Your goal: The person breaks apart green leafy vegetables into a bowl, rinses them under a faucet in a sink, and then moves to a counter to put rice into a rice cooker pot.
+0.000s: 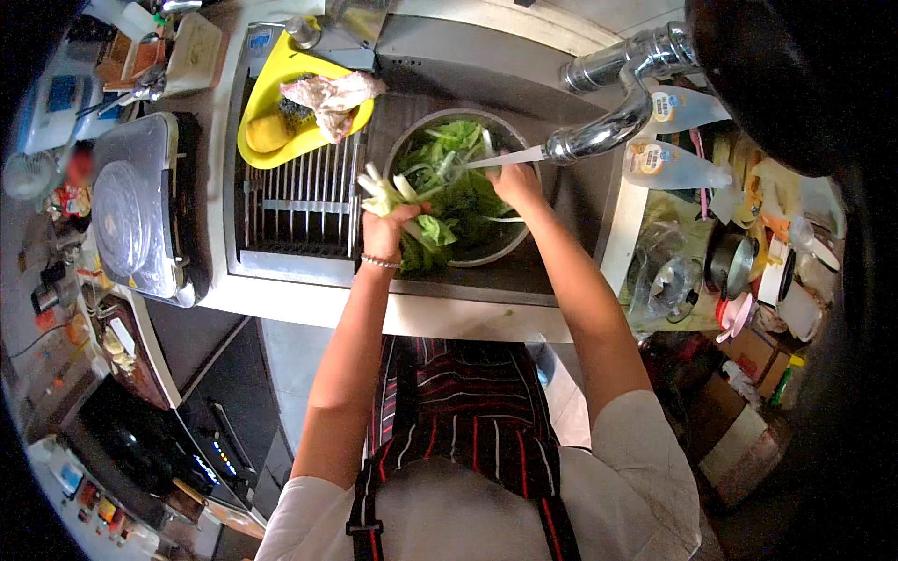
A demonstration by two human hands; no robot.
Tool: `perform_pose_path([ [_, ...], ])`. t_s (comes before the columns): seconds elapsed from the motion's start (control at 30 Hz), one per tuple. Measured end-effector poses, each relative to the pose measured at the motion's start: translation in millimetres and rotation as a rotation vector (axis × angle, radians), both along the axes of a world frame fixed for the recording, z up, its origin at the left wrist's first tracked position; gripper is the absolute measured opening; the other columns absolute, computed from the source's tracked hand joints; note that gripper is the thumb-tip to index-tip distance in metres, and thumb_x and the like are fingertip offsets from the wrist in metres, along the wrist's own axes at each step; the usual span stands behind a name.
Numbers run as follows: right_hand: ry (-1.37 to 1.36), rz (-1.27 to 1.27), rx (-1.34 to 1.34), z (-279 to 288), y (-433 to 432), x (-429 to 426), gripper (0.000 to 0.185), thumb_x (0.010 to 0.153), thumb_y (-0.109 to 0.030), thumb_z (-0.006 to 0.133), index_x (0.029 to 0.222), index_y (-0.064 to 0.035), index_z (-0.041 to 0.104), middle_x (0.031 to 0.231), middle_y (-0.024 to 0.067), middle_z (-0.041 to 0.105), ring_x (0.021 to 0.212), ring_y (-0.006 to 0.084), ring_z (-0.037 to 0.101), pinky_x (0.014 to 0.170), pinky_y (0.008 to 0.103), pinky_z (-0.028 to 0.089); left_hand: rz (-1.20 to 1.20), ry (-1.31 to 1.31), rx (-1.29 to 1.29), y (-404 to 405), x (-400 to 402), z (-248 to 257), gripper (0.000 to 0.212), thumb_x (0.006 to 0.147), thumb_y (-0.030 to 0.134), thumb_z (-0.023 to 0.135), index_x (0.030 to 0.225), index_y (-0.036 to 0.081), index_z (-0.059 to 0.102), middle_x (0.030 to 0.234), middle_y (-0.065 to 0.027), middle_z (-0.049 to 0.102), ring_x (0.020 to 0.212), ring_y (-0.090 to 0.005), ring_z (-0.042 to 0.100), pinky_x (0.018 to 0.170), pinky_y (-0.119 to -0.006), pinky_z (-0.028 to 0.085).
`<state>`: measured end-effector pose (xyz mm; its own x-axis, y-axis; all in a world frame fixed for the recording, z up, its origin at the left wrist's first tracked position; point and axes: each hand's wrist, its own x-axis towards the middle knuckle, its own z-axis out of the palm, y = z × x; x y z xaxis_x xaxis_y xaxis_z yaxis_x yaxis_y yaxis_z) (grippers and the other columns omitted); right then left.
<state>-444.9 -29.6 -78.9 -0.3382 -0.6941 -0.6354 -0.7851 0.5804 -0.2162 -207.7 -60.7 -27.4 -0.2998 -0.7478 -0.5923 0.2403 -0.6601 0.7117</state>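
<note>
My left hand (390, 228) grips a bunch of leafy greens by its pale stalks (382, 193), over the left side of a round metal bowl (466, 112). Leaves hang down from that bunch past the bowl's edge. More loose greens (456, 137) fill the bowl, which sits in the sink (575, 217). Inside the bowl, my right hand (518, 186) reaches in among the leaves from the right. Its fingertips are partly hidden, so what they hold is unclear. From a chrome faucet (603, 133), a water stream (505, 158) pours in between both hands.
A yellow strainer basket (263, 91) with a crumpled cloth (333, 102) and a yellow sponge-like item (268, 133) rests over a metal drain rack (302, 217). A portable stove (133, 210) stands left. Bottles (666, 165) and pots (733, 263) crowd the right counter.
</note>
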Motion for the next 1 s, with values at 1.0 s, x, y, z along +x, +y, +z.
perform_pose_path([
  [1.0, -0.066, 0.237, 0.109, -2.5, 12.3, 7.3, 0.075, 0.074, -0.024, 0.066, 0.135, -0.0222, 0.022, 0.140, 0.0160, 0.014, 0.126, 0.0343, 0.021, 0.102, 0.0416, 0.026, 0.233, 0.071, -0.075, -14.5, 17.5, 61.3, 0.021, 0.071, 0.008, 0.060, 0.087, 0.003, 0.047, 0.076, -0.0088, 0.056, 0.069, -0.0177, 0.053, 0.063, -0.029, 0.045],
])
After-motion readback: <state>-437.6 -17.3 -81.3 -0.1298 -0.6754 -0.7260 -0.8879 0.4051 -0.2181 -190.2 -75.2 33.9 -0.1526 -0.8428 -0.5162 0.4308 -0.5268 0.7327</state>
